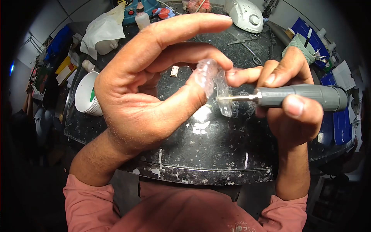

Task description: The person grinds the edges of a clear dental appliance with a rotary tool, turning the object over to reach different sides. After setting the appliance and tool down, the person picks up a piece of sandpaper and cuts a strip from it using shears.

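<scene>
My left hand (143, 92) pinches a clear dental aligner (206, 75) between thumb and fingers, its index finger arched above. The aligner is see-through and curved, with its free end hanging down at the right. In my right hand (293, 116) is a grey rotary handpiece (305, 96), lying level and pointing left. Its thin bur (234, 98) reaches the hanging end of the aligner and overlaps it in this view. A finger of my right hand stretches to the aligner, close to my left fingertips.
Beneath my hands lies a black, chipped tabletop (181, 150). A white bucket (85, 94) stands at left, scissors (247, 46) behind my right hand. Farther back are a white control unit (247, 17) and a bottle (142, 17); a green mesh cup (299, 45) holds tools at right.
</scene>
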